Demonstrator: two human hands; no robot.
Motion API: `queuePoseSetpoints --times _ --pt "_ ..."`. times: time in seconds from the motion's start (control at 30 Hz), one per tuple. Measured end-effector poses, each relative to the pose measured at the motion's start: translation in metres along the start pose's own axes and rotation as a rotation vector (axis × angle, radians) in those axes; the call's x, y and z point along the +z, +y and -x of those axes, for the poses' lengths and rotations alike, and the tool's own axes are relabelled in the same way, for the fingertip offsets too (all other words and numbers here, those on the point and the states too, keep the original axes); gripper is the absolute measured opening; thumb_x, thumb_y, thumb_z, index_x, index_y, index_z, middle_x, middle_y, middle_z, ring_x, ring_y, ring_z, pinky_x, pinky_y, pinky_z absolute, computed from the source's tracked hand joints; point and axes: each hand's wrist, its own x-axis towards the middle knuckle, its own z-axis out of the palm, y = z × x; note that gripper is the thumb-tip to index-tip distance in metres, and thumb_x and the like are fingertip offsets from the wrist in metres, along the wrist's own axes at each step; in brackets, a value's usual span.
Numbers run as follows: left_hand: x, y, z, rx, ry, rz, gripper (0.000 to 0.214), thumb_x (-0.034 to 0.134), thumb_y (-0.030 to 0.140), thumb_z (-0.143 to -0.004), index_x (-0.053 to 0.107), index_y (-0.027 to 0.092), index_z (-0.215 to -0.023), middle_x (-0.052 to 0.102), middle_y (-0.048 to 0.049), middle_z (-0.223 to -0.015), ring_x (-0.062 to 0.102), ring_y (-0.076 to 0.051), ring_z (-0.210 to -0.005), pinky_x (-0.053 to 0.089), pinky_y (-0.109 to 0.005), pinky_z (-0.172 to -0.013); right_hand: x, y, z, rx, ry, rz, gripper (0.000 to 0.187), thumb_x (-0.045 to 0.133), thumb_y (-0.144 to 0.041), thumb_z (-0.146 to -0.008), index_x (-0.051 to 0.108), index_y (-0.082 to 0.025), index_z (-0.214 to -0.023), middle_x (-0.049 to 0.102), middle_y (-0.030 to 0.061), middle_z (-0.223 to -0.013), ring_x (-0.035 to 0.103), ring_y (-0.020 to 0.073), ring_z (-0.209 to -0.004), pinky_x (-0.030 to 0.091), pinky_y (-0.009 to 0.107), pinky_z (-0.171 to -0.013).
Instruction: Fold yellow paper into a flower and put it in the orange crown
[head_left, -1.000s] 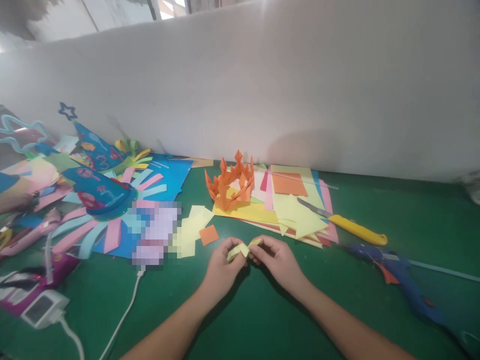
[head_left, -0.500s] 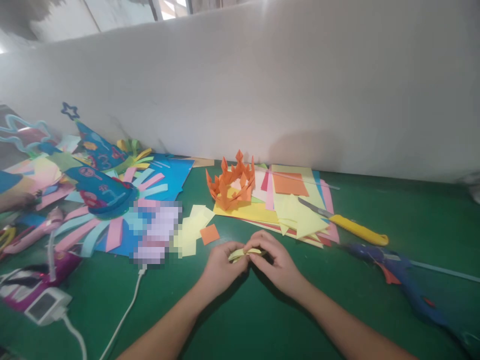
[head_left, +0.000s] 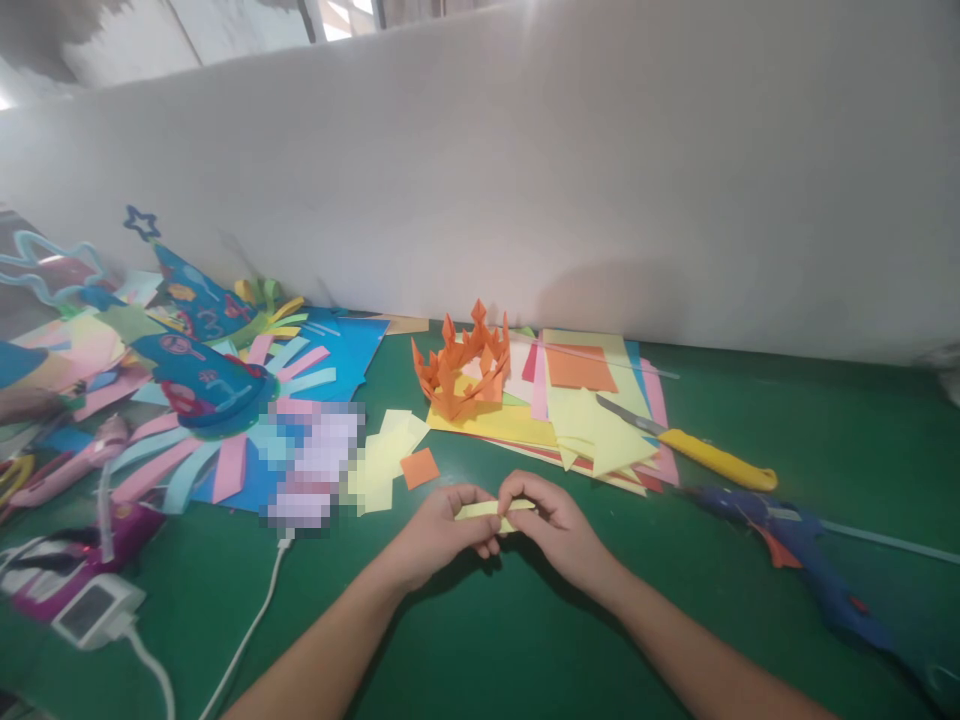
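A folded piece of pale yellow paper [head_left: 474,511] is held over the green table [head_left: 480,650], one end pinched in the left hand [head_left: 436,527] and the other gripped by the thumb and fingertips of the right hand [head_left: 556,525]. Its folds are partly covered and cannot be made out with certainty. Just beyond the left hand, a small orange square [head_left: 420,468] is laid flat. Farther back, an orange paper crown [head_left: 450,392] is placed upright on coloured sheets [head_left: 514,425], on which a yellow-handled knife [head_left: 718,460] is partly rested.
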Motion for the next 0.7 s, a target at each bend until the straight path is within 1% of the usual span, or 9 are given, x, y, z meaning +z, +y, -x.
queuePoseSetpoints --times 0.13,0.2,0.23,0.33,0.43,0.5,0.57,0.63,0.7 --pt "0.001 0.001 0.001 -0.006 -0.019 0.059 0.024 0.07 0.032 -0.069 0.058 0.012 -0.076 0.059 0.0003 -0.059 0.052 -0.007 -0.052 0.04 -0.019 -0.055 -0.002 -0.003 0.001 -0.02 -0.011 -0.021 0.01 0.047 -0.013 -0.077 0.055 -0.019 -0.074 0.051 -0.002 -0.071 0.051 0.0122 -0.065 0.04 0.024 -0.063" --pt "0.001 0.001 0.001 0.0 -0.02 0.068 0.026 0.07 0.033 -0.069 0.058 0.012 -0.078 0.058 0.0009 -0.058 0.051 -0.007 -0.051 0.038 -0.018 -0.053 -0.003 -0.004 0.0 -0.053 -0.021 -0.011 0.008 0.049 -0.018 -0.079 0.056 -0.019 -0.076 0.051 -0.0013 -0.073 0.051 0.0125 -0.066 0.04 0.024 -0.063" --pt "0.001 0.0 0.001 0.006 -0.022 0.073 0.027 0.07 0.035 -0.069 0.058 0.012 -0.078 0.058 0.0011 -0.058 0.05 -0.006 -0.05 0.037 -0.018 -0.052 -0.004 -0.004 0.0 -0.074 -0.022 0.005 0.009 0.05 -0.022 -0.081 0.056 -0.019 -0.076 0.051 -0.0007 -0.075 0.052 0.013 -0.068 0.04 0.024 -0.063" --pt "0.001 -0.002 0.0 0.016 -0.041 0.106 0.03 0.064 0.041 -0.074 0.057 0.012 -0.077 0.057 0.0005 -0.056 0.047 -0.006 -0.047 0.034 -0.018 -0.049 -0.005 -0.003 -0.002 -0.12 0.01 0.084 0.02 0.05 -0.032 -0.085 0.056 -0.018 -0.072 0.051 0.0007 -0.076 0.051 0.0144 -0.072 0.04 0.026 -0.067" --pt "0.001 -0.004 -0.002 0.026 -0.028 0.138 0.032 0.061 0.044 -0.076 0.057 0.012 -0.077 0.057 -0.0001 -0.057 0.047 -0.006 -0.047 0.035 -0.019 -0.049 -0.004 -0.001 -0.003 -0.123 0.054 0.146 0.022 0.051 -0.032 -0.086 0.055 -0.018 -0.07 0.052 0.0009 -0.075 0.051 0.0145 -0.073 0.04 0.026 -0.069" --pt "0.001 -0.005 -0.003 0.053 0.004 0.14 0.031 0.061 0.043 -0.077 0.057 0.013 -0.078 0.056 0.0003 -0.058 0.049 -0.007 -0.049 0.037 -0.019 -0.052 -0.003 0.001 -0.004 -0.107 0.08 0.133 0.015 0.053 -0.03 -0.085 0.056 -0.019 -0.076 0.053 0.0011 -0.078 0.053 0.0147 -0.076 0.042 0.026 -0.07" --pt "0.003 -0.008 -0.004 0.092 0.058 0.087 0.029 0.059 0.042 -0.078 0.056 0.013 -0.079 0.056 0.0005 -0.06 0.051 -0.008 -0.052 0.04 -0.02 -0.055 -0.001 0.004 -0.004 -0.078 0.116 0.081 0.01 0.055 -0.029 -0.083 0.055 -0.019 -0.083 0.054 0.0009 -0.081 0.054 0.0147 -0.077 0.044 0.026 -0.07" --pt "0.005 -0.011 -0.005 0.147 0.144 -0.041 0.028 0.056 0.042 -0.08 0.055 0.014 -0.079 0.056 0.0008 -0.06 0.052 -0.009 -0.052 0.042 -0.022 -0.056 0.0 0.007 -0.005 -0.044 0.142 0.035 0.012 0.056 -0.03 -0.082 0.053 -0.02 -0.087 0.055 0.0008 -0.081 0.056 0.0147 -0.075 0.046 0.025 -0.067" --pt "0.006 -0.015 -0.006 0.219 0.23 -0.184 0.025 0.054 0.04 -0.081 0.055 0.015 -0.077 0.056 0.0009 -0.059 0.053 -0.01 -0.052 0.044 -0.023 -0.056 0.001 0.01 -0.005 -0.02 0.149 0.037 0.014 0.057 -0.031 -0.081 0.054 -0.019 -0.087 0.057 0.0017 -0.082 0.057 0.0151 -0.074 0.047 0.026 -0.066"
